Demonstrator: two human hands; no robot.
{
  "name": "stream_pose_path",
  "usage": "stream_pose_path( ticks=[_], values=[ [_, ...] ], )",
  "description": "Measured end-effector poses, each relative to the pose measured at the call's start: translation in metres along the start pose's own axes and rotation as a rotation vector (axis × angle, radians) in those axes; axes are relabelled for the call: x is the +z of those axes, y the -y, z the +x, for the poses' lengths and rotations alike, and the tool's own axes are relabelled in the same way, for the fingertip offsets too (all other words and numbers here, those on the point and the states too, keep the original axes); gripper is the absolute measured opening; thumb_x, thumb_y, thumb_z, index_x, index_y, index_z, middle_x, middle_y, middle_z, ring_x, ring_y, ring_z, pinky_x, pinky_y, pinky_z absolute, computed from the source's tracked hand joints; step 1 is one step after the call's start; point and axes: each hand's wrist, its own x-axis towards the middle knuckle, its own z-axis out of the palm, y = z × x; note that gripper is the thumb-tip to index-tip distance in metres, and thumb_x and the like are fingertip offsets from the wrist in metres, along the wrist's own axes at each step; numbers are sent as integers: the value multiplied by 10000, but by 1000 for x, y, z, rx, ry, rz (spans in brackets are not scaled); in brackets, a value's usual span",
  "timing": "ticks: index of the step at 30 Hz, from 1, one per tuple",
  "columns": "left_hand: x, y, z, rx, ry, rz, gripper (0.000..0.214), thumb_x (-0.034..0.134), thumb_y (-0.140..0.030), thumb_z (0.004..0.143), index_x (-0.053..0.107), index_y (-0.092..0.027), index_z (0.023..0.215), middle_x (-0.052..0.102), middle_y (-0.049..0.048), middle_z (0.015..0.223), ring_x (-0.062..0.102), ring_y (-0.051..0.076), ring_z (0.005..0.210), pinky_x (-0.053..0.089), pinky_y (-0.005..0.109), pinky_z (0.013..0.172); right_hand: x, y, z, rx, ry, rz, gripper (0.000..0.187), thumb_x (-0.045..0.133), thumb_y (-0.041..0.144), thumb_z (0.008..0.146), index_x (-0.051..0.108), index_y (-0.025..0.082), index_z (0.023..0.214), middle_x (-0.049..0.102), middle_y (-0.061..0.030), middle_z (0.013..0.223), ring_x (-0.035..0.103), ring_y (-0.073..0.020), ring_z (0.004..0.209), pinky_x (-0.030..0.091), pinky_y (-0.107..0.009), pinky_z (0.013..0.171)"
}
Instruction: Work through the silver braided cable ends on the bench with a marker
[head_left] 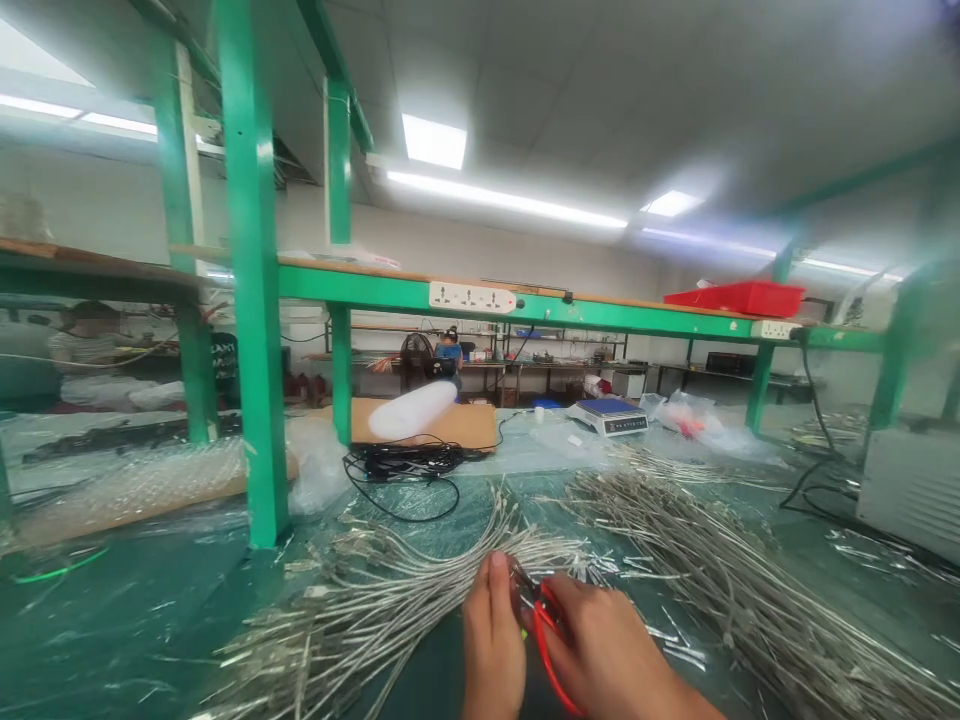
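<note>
My right hand [611, 645] is closed around a pair of red-handled cutting pliers [551, 662]. Their metal jaws reach up beside the fingertips of my left hand [493, 635]. That hand is pinched closed, thumb against fingers; what sits between them is hidden, though a small yellow-green spot shows below the jaws. Directly behind and to the left of my hands spreads a bundle of thin grey cables [390, 600] with pale ends. A second, thicker pile of grey cables [720, 570] lies to the right. Short silvery scraps [679, 648] are scattered by my right hand.
A green post [255, 300] rises at the left, and a green shelf beam [622, 315] with sockets crosses ahead. Black cable coils [409, 462], a scale [611, 417] and plastic bags [694, 418] lie farther back. A grey metal box [911, 500] stands right. Several people sit beyond.
</note>
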Motion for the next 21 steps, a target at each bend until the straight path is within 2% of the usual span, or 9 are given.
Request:
stream_pose_path(
  ticks=[4,10,21],
  values=[
    [0,-4,-1,21,-17,20,394,478,-528,866,658,-192,767,653,49,728,581,233,707,441,296,629,3,2,0,16,-17,16,165,457,281,916,556,200,812,745,-39,762,708,-188,625,306,-246,510],
    [-1,-1,-1,25,25,0,375,420,-469,918,579,-205,704,583,-5,664,532,180,658,420,269,653,10,6,0,33,-34,35,185,446,265,918,556,212,779,746,-11,721,709,-180,601,310,-245,501],
    [-2,0,-1,106,37,85,341,424,-441,923,601,-204,753,631,28,744,570,214,734,423,309,727,6,9,1,61,-41,-38,128,486,225,873,583,187,798,756,-46,725,718,-207,605,287,-262,494]
  ],
)
